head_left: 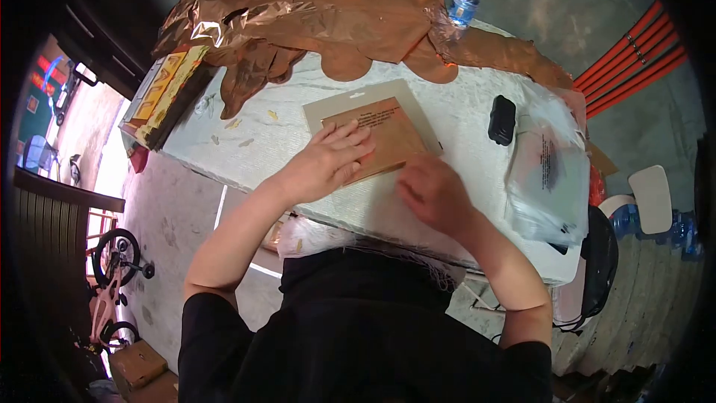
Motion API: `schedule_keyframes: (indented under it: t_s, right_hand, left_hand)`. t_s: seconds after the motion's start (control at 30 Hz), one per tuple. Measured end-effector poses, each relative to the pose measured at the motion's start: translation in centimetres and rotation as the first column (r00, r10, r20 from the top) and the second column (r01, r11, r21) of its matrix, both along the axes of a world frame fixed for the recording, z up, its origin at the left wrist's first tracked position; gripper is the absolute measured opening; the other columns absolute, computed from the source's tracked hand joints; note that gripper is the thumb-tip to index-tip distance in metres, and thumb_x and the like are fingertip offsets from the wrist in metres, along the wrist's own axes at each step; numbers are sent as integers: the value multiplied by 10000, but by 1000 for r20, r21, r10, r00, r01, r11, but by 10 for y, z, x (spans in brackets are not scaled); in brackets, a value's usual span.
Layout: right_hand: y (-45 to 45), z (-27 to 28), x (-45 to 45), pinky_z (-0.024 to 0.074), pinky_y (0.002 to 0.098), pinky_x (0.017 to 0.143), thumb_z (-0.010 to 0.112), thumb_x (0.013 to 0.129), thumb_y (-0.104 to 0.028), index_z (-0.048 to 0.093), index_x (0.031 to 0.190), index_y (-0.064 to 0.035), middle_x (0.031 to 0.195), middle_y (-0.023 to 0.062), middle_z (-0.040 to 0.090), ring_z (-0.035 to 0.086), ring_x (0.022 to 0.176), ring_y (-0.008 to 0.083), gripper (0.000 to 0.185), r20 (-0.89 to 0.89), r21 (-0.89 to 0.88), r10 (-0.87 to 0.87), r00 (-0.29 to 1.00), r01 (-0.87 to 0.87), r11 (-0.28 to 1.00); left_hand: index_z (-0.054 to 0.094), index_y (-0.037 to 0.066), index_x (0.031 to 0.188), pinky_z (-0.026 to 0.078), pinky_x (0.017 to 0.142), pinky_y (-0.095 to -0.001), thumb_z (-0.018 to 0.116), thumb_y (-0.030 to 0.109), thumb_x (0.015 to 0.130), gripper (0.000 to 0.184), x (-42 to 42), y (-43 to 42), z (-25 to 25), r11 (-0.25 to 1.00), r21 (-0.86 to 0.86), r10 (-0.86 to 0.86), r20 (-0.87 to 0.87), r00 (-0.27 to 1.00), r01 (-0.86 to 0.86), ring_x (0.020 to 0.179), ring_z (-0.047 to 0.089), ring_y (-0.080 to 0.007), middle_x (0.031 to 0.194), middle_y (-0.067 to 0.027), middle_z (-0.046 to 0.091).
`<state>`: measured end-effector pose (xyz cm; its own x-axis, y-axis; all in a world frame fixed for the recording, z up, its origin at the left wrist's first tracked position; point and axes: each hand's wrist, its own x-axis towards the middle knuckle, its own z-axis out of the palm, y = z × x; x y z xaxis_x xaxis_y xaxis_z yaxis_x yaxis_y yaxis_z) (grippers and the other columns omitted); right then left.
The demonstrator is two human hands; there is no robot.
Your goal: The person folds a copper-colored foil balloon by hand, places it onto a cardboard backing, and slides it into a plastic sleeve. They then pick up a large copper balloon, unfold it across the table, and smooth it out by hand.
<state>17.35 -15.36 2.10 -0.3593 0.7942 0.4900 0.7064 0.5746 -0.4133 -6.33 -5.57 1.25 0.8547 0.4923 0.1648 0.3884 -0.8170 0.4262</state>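
Note:
A flat copper-coloured packet [395, 136] with dark printed text, apparently in a clear bag, lies on a grey card [418, 101] that has a hang slot. My left hand [326, 160] rests on the packet's left side, its fingers stretched out flat over the surface. At the packet's lower right edge is my right hand [435, 192], slightly blurred, with the fingers curled in. Whatever those fingers may hold is hidden.
Crumpled copper foil [358, 22] runs along the table's far edge beside a water bottle [466, 0]. A printed box [164, 97] stands at left. On the right are a black case [502, 120] and stacked clear plastic bags [548, 186] on the white table [261, 145].

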Motion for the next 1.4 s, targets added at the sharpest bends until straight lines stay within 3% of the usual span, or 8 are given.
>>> schedule_keyframes:
  t_s: [0.23, 0.3, 0.83, 0.97, 1.1, 1.17, 1.3, 1.4]
  right_hand:
    - [-4, 1, -37, 482, 414, 724, 653, 790, -116, 559, 841, -37, 897, 128, 563, 571, 869, 319, 133, 46, -131, 15, 999, -8, 991]
    - [-2, 9, -36, 482, 414, 729, 647, 790, -108, 561, 857, -35, 907, 133, 551, 570, 875, 319, 131, 110, -366, 56, 992, -11, 930]
    - [19, -1, -35, 493, 396, 652, 685, 715, -100, 545, 909, -61, 864, 125, 554, 602, 769, 295, 242, 339, -186, 291, 895, -239, 953]
    - [8, 26, 5, 468, 327, 608, 632, 704, -4, 526, 847, -46, 794, 67, 543, 565, 672, 215, 184, -46, -417, 324, 945, -313, 853]
    - [-23, 57, 65, 463, 318, 700, 608, 822, 2, 521, 828, -55, 850, 51, 526, 517, 759, 147, 105, -616, -459, -258, 745, -72, 886]
    - [-24, 72, 102, 451, 368, 823, 625, 879, -107, 497, 829, -58, 873, 68, 521, 523, 820, 181, 146, -766, -159, -97, 635, -41, 987]
    - [-40, 84, 120, 417, 393, 876, 610, 914, -202, 462, 820, -69, 874, 74, 503, 503, 822, 196, 220, -836, -44, -124, 535, 159, 986]
    - [-59, 77, 131, 443, 328, 770, 623, 903, -192, 453, 829, -86, 859, 67, 506, 485, 750, 152, 214, -917, -78, -20, 398, -131, 988]
  left_hand:
    - [483, 104, 1360, 183, 1162, -484, 531, 187, 942, 429, 1, -4, 1, 1000, 20, 25, -42, 999, -25, 1425, 268, -289, 1481, -106, 397]
    - [488, 104, 1355, 184, 1161, -485, 538, 186, 936, 430, 2, -4, 1, 999, 15, 29, -26, 999, -29, 1423, 272, -289, 1476, -105, 404]
    - [536, 124, 1279, 231, 1141, -481, 538, 225, 939, 355, 2, -4, -3, 998, 61, 32, 25, 999, -34, 1397, 325, -283, 1424, -93, 461]
    - [538, 123, 1277, 227, 1143, -482, 530, 237, 947, 349, 2, -4, -3, 999, 23, 39, 6, 999, -40, 1395, 326, -285, 1434, -94, 450]
    - [516, 119, 1331, 197, 1156, -475, 551, 222, 937, 409, 2, -2, 1, 1000, -2, 22, -35, 999, -22, 1405, 306, -290, 1462, -86, 423]
    - [518, 115, 1329, 196, 1157, -474, 553, 216, 934, 409, 2, -2, 2, 1000, 6, 14, -32, 999, -14, 1406, 305, -291, 1462, -88, 424]
    - [525, 98, 1323, 196, 1157, -475, 554, 196, 926, 410, 1, -4, 3, 1000, 21, -1, -28, 1000, 1, 1409, 301, -288, 1461, -88, 426]
    - [523, 90, 1324, 196, 1157, -483, 555, 198, 919, 421, -3, -2, 4, 999, 3, -38, -47, 998, 38, 1411, 296, -296, 1464, -108, 419]
